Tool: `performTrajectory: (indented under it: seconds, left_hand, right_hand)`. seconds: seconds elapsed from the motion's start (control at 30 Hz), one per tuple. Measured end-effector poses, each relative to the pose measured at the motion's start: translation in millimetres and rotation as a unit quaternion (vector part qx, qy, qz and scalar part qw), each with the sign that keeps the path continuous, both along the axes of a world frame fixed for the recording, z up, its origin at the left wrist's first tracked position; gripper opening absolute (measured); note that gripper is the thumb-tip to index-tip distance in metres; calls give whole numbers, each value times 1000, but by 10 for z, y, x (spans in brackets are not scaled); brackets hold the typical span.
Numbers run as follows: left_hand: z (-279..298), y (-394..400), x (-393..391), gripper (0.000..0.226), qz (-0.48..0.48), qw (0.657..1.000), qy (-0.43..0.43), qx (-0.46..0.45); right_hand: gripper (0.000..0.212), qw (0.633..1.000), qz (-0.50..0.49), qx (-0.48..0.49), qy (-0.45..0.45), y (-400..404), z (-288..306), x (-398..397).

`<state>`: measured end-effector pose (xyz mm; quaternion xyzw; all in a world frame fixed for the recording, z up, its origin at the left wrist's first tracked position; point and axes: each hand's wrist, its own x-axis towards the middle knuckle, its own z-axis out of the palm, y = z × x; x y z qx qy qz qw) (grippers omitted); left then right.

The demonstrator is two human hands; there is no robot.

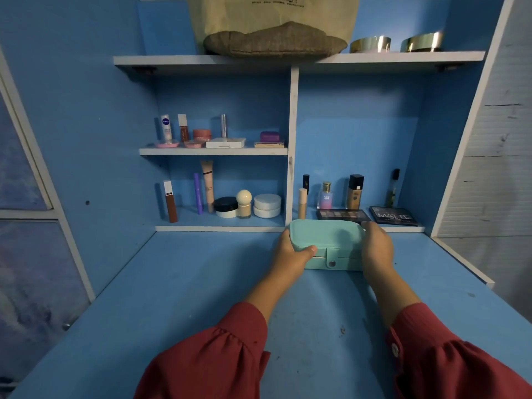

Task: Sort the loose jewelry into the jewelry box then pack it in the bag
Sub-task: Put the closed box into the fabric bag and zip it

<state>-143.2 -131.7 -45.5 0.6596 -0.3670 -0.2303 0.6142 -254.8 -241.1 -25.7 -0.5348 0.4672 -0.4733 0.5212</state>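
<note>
A mint-green jewelry box (328, 240) with a snap tab on its front sits closed on the blue desk (201, 298), close to the back shelf edge. My left hand (292, 251) grips its left end, thumb curled over the lid's front edge. My right hand (377, 246) holds the right end, fingers wrapped round the far corner. A beige cloth bag (273, 21) with a brown bottom stands on the top shelf above. No loose jewelry shows.
Cosmetics fill the shelves behind the box: bottles, jars, tubes and two eyeshadow palettes (365, 216) right behind it. Two gold-rimmed tins (397, 43) stand on the top shelf beside the bag. A white divider (292, 145) splits the shelving.
</note>
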Motion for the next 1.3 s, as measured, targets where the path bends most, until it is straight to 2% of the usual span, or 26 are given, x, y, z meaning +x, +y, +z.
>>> performTrajectory:
  seconds: [0.07, 0.17, 0.3, 0.53, 0.73, 0.83, 0.93, 1.03, 1.13, 1.3]
  left_hand:
    - [40, 25, 22, 38, 7, 1000, -1, -7]
    - [178, 95, 145, 61, 23, 999, -20, -15]
    - [545, 200, 446, 68, 38, 996, -55, -56]
    - [1793, 352, 821, 68, 96, 971, -144, -163]
    - [2769, 475, 987, 61, 169, 933, -221, -230]
    - [3059, 474, 1058, 54, 209, 919, -244, -228]
    - [3237, 443, 1129, 53, 232, 921, -233, -208]
    - [3338, 372, 1237, 62, 247, 931, -214, -163]
    - [3385, 268, 1340, 71, 247, 941, -204, -107]
    - [3367, 93, 1429, 94, 225, 954, -186, -66]
  right_hand:
    - [29, 998, 19, -58, 6, 50, 12, 6]
    - [39, 987, 54, -149, 31, 152, 93, 42]
    - [35, 976, 96, -193, 21, 272, 429, 141]
    - [35, 948, 129, -284, -66, 399, 1623, 335]
    - [35, 932, 129, -304, -150, 389, 2587, 564]
    - [42, 934, 116, -302, -152, 267, 2883, 653]
    - [55, 938, 102, -289, -161, 123, 3067, 729]
    - [64, 943, 97, -268, -171, -11, 3162, 785]
    - [59, 949, 116, -250, -155, -128, 3202, 843]
    - [75, 965, 130, -203, -104, -286, 3221, 926]
